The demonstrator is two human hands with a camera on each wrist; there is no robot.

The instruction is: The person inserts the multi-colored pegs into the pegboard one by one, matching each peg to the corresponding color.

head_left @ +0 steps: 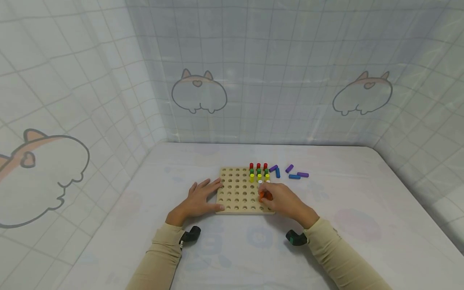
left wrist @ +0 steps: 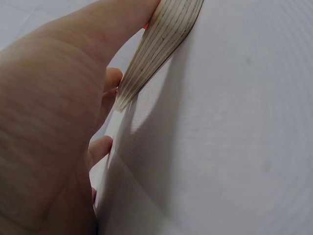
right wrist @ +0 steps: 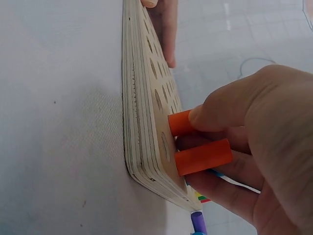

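Note:
A wooden pegboard with rows of round holes lies on the table. My right hand, over its right side, pinches an orange peg close to the board's face. A second orange peg sticks up beside it, by the fingers. Standing in the board's right columns are red pegs, green pegs, yellow pegs and a white peg, partly hidden by the hand. My left hand rests at the board's left edge, fingers spread, thumb at the near corner.
Loose purple pegs and blue pegs lie on the table past the board's far right corner. A patterned curtain rises behind the table's far edge, with similar sheets at both sides.

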